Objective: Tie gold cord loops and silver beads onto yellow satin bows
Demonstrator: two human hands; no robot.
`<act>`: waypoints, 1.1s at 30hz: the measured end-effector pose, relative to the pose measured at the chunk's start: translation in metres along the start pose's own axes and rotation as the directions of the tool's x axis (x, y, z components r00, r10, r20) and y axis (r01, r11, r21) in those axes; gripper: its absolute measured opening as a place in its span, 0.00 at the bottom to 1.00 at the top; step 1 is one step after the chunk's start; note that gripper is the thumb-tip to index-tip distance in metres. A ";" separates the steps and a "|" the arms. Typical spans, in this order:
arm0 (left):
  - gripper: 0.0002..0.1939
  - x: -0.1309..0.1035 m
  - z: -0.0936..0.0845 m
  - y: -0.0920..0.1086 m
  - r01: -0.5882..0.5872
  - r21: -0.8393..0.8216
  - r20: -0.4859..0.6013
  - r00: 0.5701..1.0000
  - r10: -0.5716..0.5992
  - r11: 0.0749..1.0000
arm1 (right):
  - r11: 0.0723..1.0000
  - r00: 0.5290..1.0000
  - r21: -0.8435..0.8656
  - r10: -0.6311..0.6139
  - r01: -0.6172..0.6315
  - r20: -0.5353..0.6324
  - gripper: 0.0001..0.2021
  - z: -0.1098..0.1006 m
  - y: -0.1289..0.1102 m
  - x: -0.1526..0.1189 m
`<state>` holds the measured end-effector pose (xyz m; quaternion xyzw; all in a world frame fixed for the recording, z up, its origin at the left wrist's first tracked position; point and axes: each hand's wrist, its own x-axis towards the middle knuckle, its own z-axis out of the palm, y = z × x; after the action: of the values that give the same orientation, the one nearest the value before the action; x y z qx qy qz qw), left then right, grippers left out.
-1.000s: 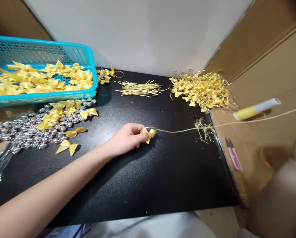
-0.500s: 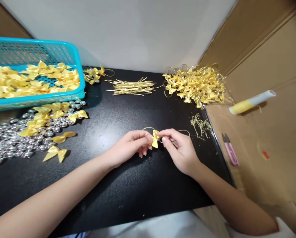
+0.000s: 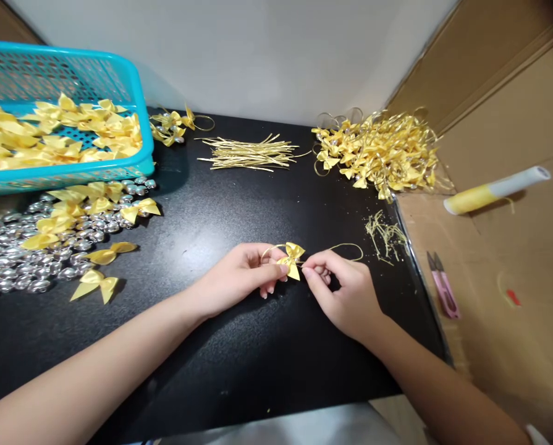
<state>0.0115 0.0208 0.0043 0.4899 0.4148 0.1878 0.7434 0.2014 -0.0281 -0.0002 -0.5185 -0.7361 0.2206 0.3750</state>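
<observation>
Centrally, a yellow bow (image 3: 293, 252) in left hand (image 3: 236, 275).

The held bow (image 3: 293, 251) looks like satin ribbon, smooth with a soft sheen; the gold strands (image 3: 251, 156) have a faint metallic glint. The silver beads (image 3: 39, 262) shine mirror-bright. The basket (image 3: 143, 127) is glossy perforated plastic, the black surface (image 3: 239, 358) finely pebbled and half-glossy, the snips (image 3: 440, 279) metal-bladed, the cardboard (image 3: 508, 117) matt.
</observation>
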 end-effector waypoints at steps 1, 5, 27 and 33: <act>0.11 0.000 0.000 -0.001 0.003 0.004 0.000 1.000 -0.003 1.000 | 1.000 1.000 -0.007 0.003 -0.003 0.000 0.06 0.000 0.000 0.000; 0.11 -0.001 -0.001 -0.002 0.006 -0.001 0.002 1.000 -0.006 1.000 | 1.000 1.000 -0.015 0.015 -0.015 0.008 0.06 0.001 0.001 0.000; 0.12 -0.002 0.003 -0.003 0.024 0.037 -0.066 0.998 -0.021 0.999 | 0.998 1.000 -0.062 0.011 -0.010 0.010 0.07 0.002 0.002 -0.002; 0.11 -0.003 0.003 -0.003 0.011 0.043 -0.068 0.998 -0.008 0.999 | 0.999 1.000 -0.050 0.013 -0.013 0.013 0.07 0.002 0.001 -0.002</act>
<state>0.0116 0.0158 0.0036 0.4972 0.4458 0.1919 0.7192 0.2008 -0.0292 -0.0023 -0.5310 -0.7404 0.2081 0.3558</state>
